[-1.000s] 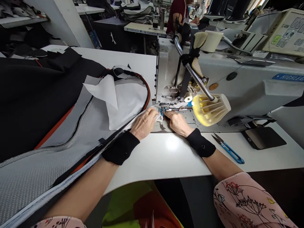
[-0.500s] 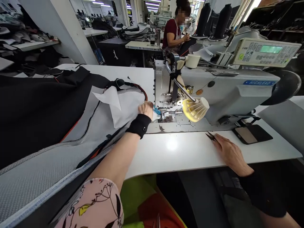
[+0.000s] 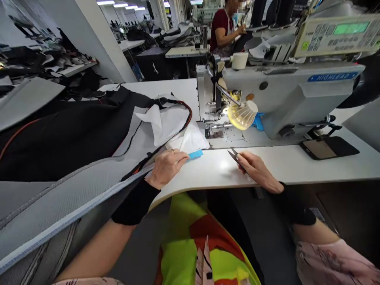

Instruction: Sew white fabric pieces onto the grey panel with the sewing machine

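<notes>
Well, snips (image 3: 235, 157) in right hand (image 3: 257, 171) (tabletop (image 3: 297, 166))

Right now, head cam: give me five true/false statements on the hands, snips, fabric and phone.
1. The right hand holds the thread snips. True.
2. The left hand rests on the needle plate. False: it is near the front edge of the table, gripping the fabric beside a blue tab.
3. A phone lies flat on the table by the right end of the sewing machine. True.
4. The snips are cutting the blue tab. False: bare table shows between their tips and the tab.
5. Another person sits at a station in the background. True.
</notes>
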`<state>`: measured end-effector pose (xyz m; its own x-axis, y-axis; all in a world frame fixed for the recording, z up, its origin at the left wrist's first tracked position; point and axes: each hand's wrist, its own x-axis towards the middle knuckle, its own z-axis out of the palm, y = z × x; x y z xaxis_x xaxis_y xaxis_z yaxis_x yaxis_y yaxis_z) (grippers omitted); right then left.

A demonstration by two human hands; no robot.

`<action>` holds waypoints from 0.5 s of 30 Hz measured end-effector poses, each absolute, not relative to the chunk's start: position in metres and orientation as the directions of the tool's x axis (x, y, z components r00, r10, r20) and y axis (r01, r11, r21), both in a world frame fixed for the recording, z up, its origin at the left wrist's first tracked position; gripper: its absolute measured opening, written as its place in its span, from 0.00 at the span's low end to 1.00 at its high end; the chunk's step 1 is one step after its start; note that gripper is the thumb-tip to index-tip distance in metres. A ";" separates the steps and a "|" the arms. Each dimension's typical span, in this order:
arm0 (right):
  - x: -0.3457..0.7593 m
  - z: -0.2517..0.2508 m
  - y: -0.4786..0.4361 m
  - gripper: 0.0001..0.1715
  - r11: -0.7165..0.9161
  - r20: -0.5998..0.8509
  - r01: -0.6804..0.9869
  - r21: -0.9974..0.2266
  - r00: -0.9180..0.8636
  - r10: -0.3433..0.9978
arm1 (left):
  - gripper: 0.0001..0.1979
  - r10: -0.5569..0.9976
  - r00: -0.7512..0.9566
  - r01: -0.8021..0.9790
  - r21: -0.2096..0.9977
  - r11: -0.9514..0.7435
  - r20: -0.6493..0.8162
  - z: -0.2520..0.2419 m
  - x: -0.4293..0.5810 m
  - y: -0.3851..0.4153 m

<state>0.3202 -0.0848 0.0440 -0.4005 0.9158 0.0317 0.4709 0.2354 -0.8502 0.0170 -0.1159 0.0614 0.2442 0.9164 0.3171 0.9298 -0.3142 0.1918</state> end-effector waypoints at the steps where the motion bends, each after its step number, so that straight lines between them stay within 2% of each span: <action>1: 0.313 0.047 -0.085 0.17 0.252 0.021 0.429 -0.867 -0.475 0.880 | 0.11 0.893 0.285 0.938 0.092 -0.335 0.347 0.053 0.018 -0.125; 4: 0.298 0.049 -0.083 0.15 0.260 0.004 0.393 -0.882 -0.546 0.837 | 0.11 0.848 0.378 0.926 -0.145 -0.349 0.372 0.044 0.029 -0.134; 7: 0.290 0.045 -0.075 0.16 0.229 -0.047 0.449 -0.864 -0.523 0.851 | 0.07 0.781 0.487 0.873 -0.249 -0.420 0.391 0.050 0.047 -0.127; 9: 0.286 0.043 -0.068 0.16 0.287 -0.036 0.524 -0.802 -0.523 0.852 | 0.12 0.774 0.527 0.850 -0.212 -0.483 0.351 0.051 0.057 -0.119; 10: 0.285 0.043 -0.065 0.16 0.343 -0.018 0.586 -0.734 -0.521 0.853 | 0.14 0.795 0.522 0.853 -0.165 -0.496 0.310 0.049 0.060 -0.116; 12: 0.283 0.042 -0.058 0.15 0.420 0.018 0.729 -0.542 -0.489 0.872 | 0.11 0.850 0.475 0.878 -0.063 -0.474 0.226 0.039 0.062 -0.111; 15: 0.284 0.043 -0.051 0.17 0.365 -0.008 0.864 -0.348 -0.392 0.920 | 0.10 0.880 0.427 0.899 0.004 -0.438 0.208 0.024 0.056 -0.108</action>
